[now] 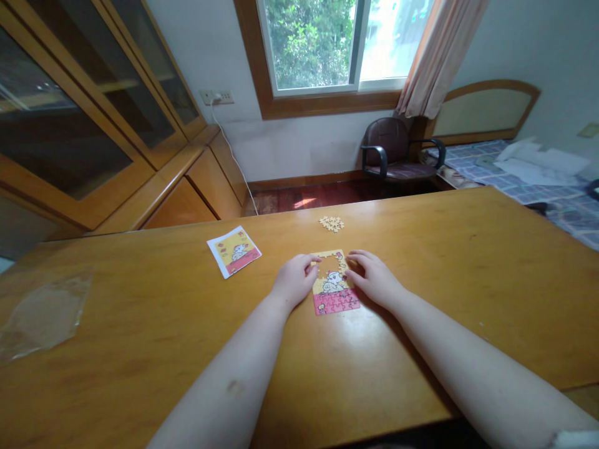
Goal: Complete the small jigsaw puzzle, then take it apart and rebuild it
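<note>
A partly assembled jigsaw puzzle (335,302) lies flat on the wooden table, yellow above and pink below, with a white cartoon animal in the middle. Bare wood shows through a gap in its upper part. My left hand (296,278) rests at the puzzle's left edge, fingers curved and apart, fingertips by the upper left border. On the opposite side, my right hand (372,278) touches or nearly touches the right edge with its fingers spread. Neither hand visibly holds a piece. Beyond the puzzle sits a small heap of loose puzzle pieces (332,224), pale side up.
A printed reference picture (235,251) lies left of the puzzle on the table (154,299). Farther left is a clear plastic bag (47,312). Past the table's far edge stand a chair (393,149), a bed (515,168) and a cabinet (187,181).
</note>
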A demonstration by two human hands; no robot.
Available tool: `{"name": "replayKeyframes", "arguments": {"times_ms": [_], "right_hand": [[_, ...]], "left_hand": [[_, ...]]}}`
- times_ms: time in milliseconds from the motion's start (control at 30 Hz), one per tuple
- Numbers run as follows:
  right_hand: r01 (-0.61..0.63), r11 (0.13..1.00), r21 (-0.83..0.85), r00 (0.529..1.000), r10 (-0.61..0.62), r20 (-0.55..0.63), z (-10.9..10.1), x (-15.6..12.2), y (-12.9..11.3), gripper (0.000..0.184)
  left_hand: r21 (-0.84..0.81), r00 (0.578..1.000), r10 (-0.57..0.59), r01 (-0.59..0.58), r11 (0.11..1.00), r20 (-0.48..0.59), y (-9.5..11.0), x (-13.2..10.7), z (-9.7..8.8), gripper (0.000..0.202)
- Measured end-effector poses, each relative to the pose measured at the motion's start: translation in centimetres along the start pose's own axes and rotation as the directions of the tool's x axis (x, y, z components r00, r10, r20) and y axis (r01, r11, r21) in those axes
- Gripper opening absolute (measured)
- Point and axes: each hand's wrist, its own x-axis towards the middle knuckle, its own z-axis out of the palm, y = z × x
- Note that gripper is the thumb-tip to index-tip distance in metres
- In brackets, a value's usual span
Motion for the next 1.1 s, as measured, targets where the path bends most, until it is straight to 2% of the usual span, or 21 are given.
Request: {"name": "replayKeyframes", "arguments": {"times_ms": [100,233,367,467,567,733,833,967,1100], "right_hand": [[-0.066,0.997,0.038,0.993,0.069,-0.096,-0.1,1.0,1.5,0.037],[-0.157,0.983,0.094,0.948,0.177,-0.263,0.0,1.9,2.5,0.032],[-0.204,0.979,0.007,0.933,0.196,-0.302,0.3,2.0,2.3,0.035],[-0.226,0.966,-0.127,0.948,0.188,-0.256,0.6,2.7,2.2,0.045],[-0.189,0.964,-0.188,0.970,0.153,-0.189,0.7,4.6,2.6,0.056],[-0.100,0.984,-0.145,0.993,0.090,-0.074,0.8,10.1,3.8,0.057],[0.028,0.980,-0.196,1.000,-0.028,0.001,1.4,13.5,3.5,0.054],[0.227,0.938,-0.262,0.965,-0.181,0.190,2.3,16.2,2.4,0.051],[0.298,0.918,-0.260,0.928,-0.215,0.306,2.5,16.4,2.1,0.045]], "left_hand": [[-0.064,0.996,-0.084,0.082,0.995,-0.019,-0.9,0.4,0.2,0.026],[-0.121,0.992,-0.125,0.121,0.985,-0.021,-1.4,0.7,0.4,0.026],[-0.146,0.991,-0.131,0.127,0.981,-0.014,-1.4,0.8,0.4,0.026],[-0.160,0.991,-0.133,0.128,0.979,-0.017,-1.3,0.9,0.5,0.025],[-0.167,0.991,-0.135,0.129,0.977,-0.020,-1.2,0.9,0.4,0.024],[-0.170,0.990,-0.138,0.133,0.976,-0.016,-1.2,0.9,0.3,0.025],[-0.164,0.990,-0.142,0.138,0.977,-0.013,-1.3,1.0,0.3,0.026],[-0.166,0.991,-0.134,0.132,0.977,0.001,-1.5,1.0,0.4,0.024],[-0.152,0.991,-0.132,0.132,0.980,0.012,-1.7,1.1,0.5,0.025]]}}
